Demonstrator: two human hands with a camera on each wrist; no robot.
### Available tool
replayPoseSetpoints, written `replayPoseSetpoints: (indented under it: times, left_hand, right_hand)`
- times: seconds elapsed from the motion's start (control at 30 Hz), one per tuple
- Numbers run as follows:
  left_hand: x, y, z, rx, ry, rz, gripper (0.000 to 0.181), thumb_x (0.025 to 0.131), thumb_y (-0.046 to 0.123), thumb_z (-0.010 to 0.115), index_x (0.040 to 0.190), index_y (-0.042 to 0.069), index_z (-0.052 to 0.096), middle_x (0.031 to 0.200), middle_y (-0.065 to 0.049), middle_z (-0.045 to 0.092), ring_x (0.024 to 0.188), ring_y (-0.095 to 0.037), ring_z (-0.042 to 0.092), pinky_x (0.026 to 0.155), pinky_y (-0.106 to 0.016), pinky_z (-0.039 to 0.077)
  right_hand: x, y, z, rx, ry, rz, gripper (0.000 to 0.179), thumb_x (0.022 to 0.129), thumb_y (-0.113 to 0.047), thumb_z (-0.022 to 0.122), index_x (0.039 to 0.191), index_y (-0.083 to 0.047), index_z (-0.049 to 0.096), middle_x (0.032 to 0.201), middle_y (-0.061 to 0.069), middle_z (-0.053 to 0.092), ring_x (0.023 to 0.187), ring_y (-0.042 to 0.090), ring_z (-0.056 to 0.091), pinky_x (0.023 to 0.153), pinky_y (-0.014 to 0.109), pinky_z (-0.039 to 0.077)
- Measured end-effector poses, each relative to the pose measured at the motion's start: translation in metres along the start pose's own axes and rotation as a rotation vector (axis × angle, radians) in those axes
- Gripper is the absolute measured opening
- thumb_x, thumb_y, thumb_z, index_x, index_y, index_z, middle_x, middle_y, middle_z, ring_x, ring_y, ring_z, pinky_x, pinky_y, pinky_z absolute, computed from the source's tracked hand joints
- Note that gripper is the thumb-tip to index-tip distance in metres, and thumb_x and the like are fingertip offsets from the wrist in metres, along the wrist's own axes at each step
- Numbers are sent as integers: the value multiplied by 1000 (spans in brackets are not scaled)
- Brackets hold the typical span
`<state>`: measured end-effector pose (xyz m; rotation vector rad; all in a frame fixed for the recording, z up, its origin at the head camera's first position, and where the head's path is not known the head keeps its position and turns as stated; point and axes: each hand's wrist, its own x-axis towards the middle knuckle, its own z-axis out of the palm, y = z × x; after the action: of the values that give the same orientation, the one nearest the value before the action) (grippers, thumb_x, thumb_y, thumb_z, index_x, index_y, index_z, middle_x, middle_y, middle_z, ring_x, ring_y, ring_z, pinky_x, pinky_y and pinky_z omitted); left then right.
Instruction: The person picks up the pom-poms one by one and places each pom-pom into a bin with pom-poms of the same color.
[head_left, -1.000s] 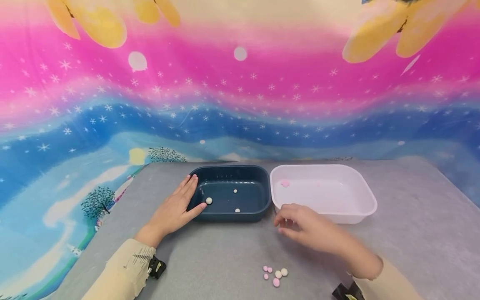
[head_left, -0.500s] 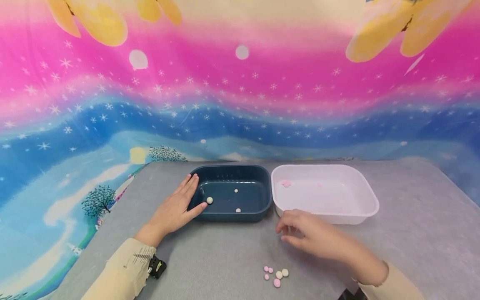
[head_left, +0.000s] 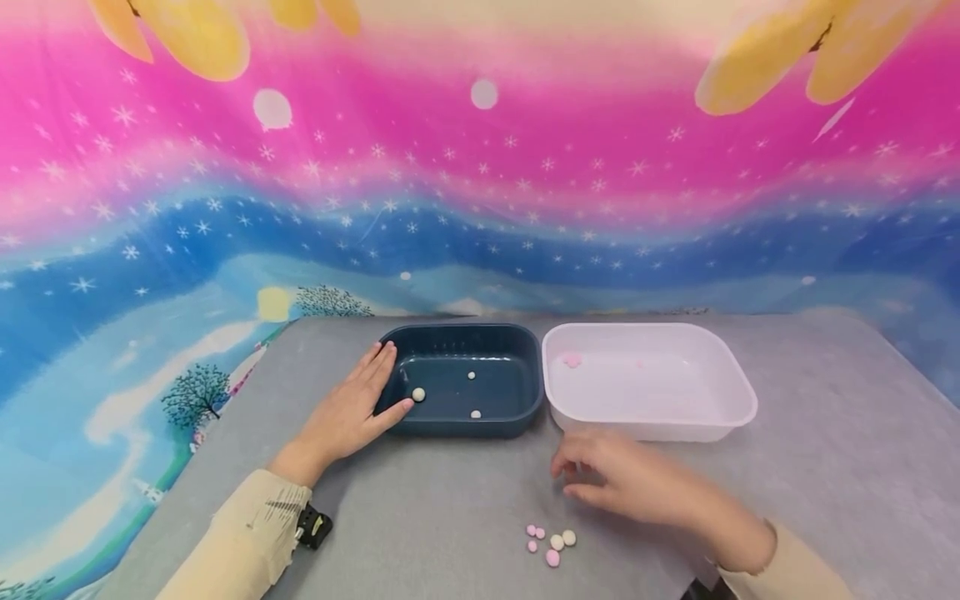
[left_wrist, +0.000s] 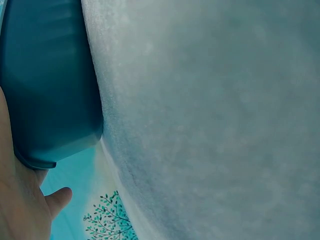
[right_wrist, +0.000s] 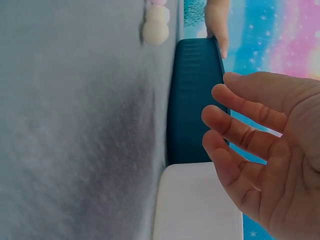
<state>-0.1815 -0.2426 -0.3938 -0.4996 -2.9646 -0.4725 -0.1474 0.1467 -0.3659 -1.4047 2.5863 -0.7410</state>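
My left hand (head_left: 347, 415) rests on the left end of a dark blue basin (head_left: 465, 430), fingers straight along its rim and thumb over the front edge. Three cream balls lie inside, the biggest ball (head_left: 418, 395) near that thumb. Just in front of a white basin (head_left: 652, 429) hovers my right hand (head_left: 626, 477), its fingers loosely bent; the right wrist view shows nothing between thumb and fingertips (right_wrist: 215, 116). On the grey cloth below it sits a small cluster of balls, with several pink balls (head_left: 552, 558) and two cream balls (head_left: 569, 538).
The two basins stand side by side, nearly touching, towards the back of the grey cloth-covered table (head_left: 420, 517). A flat pink flower-like piece (head_left: 572, 360) lies in the white basin. Behind hangs a colourful printed cloth (head_left: 480, 192).
My right hand has drawn back a little from the white basin's front rim towards the cluster. The left hand keeps its place on the dark basin. The head view has shifted slightly.
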Motion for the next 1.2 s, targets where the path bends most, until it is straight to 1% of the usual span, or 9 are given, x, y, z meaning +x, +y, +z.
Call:
replayPoseSetpoints:
  times: [0.13, 0.4, 0.63, 0.93, 1.2]
  left_hand:
    - [0, 1, 1, -1, -1, 3, 88, 98, 62, 46, 160, 10, 12, 169, -6, 10, 157, -26, 5, 121, -56, 24]
    - [0, 1, 2, -7, -4, -2, 89, 98, 62, 46, 160, 9, 12, 169, -5, 9, 157, -26, 5, 121, -56, 23]
    - [1, 1, 0, -3, -4, -5, 88, 98, 62, 45, 160, 9, 13, 169, -6, 10, 157, -26, 5, 120, -57, 24]
    - [0, 1, -1, 4, -5, -7, 89, 98, 62, 46, 160, 9, 12, 169, -6, 10, 157, -26, 6, 121, -56, 23]
    - [0, 0, -1, 9, -1, 5, 88, 98, 61, 46, 160, 7, 14, 169, -6, 11, 157, -27, 6, 121, -55, 23]
  right_hand:
    - [-3, 0, 3, -18, 4, -17, 14, 86, -11, 73, 97, -19, 71, 94, -12, 64, 87, -1, 58, 78, 24, 52]
    - [-6, -1, 6, -1, -26, -3, 14, 86, -13, 74, 98, -20, 71, 90, -14, 61, 82, -3, 54, 73, 20, 50]
    - [-8, 0, 12, -24, -23, -36, 14, 86, -17, 75, 98, -21, 70, 88, -15, 59, 81, -3, 51, 72, 18, 48]
    - [-7, 0, 17, 21, -91, -24, 11, 87, -22, 75, 97, -22, 69, 86, -16, 55, 82, -4, 49, 73, 17, 46]
    - [-8, 2, 20, 26, -117, -68, 12, 85, -21, 77, 94, -22, 68, 83, -15, 54, 80, -4, 49, 72, 15, 45]
